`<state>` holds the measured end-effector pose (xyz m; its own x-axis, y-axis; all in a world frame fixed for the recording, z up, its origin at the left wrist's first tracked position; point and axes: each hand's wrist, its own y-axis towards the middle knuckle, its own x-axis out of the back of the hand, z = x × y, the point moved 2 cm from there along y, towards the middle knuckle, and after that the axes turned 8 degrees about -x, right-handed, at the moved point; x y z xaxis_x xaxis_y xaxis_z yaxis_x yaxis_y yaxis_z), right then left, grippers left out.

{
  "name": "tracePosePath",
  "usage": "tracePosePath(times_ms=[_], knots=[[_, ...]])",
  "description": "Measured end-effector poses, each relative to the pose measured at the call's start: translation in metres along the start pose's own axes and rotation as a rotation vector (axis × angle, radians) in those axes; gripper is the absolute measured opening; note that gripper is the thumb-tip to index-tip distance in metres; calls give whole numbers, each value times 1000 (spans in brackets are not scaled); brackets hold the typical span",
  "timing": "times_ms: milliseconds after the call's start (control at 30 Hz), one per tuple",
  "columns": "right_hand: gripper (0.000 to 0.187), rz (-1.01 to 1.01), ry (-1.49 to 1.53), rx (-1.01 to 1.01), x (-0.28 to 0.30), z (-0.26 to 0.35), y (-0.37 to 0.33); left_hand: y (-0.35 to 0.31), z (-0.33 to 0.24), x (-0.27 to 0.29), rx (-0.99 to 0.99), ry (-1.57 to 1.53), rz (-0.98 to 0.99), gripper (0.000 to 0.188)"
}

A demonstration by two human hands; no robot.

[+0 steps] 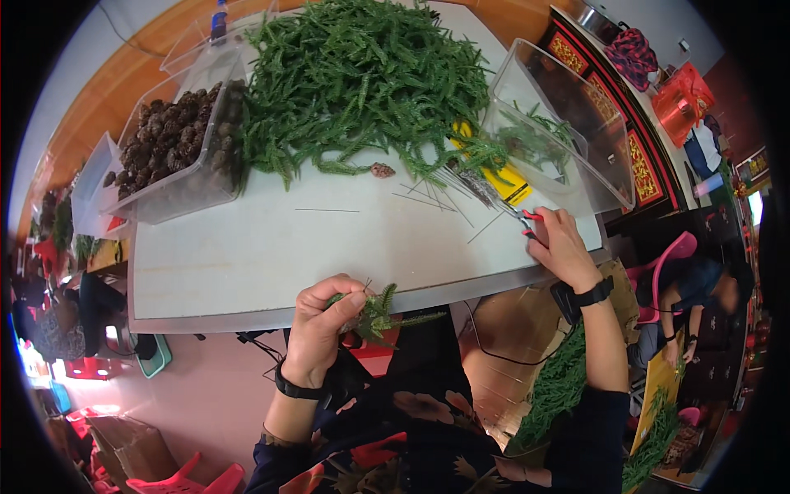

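Observation:
My left hand (327, 317) pinches a small green artificial pine sprig (380, 316) just off the table's near edge, and a short wire end stands up by the fingertips. Something at the sprig's base is partly hidden by the fingers. Over the right part of the table, my right hand (566, 249) grips a pair of pliers (528, 221) with red and black handles. Their jaws point at a bundle of thin wires (476, 183) lying by a yellow packet (512, 186). More loose wires (429, 198) are scattered to its left. One single wire (327, 210) lies further left.
A big heap of green pine sprigs (362, 82) covers the table's far middle. At left stands a clear bin of pine cones (173, 136); one pine cone (383, 170) lies before the heap. A clear bin (597, 156) tilts at right. Another person (691, 288) sits far right.

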<state>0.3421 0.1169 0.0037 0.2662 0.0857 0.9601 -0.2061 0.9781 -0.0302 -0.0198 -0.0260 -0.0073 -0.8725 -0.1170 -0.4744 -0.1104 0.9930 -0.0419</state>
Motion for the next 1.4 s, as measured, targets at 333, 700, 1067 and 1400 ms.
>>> tracePosePath(times_ms=[333,700,1067,1400], knots=[[38,-33,11,-258,6,35,-20,-3,0,-1,11,1,-62,6],[37,421,765,356,-14,160,-43,-6,5,10,-1,-151,115,8],[45,420,639,863,-37,197,-11,-21,17,19,134,-654,239,15],[40,414,769,966,-47,204,-7,-23,15,7,225,-846,303,25]])
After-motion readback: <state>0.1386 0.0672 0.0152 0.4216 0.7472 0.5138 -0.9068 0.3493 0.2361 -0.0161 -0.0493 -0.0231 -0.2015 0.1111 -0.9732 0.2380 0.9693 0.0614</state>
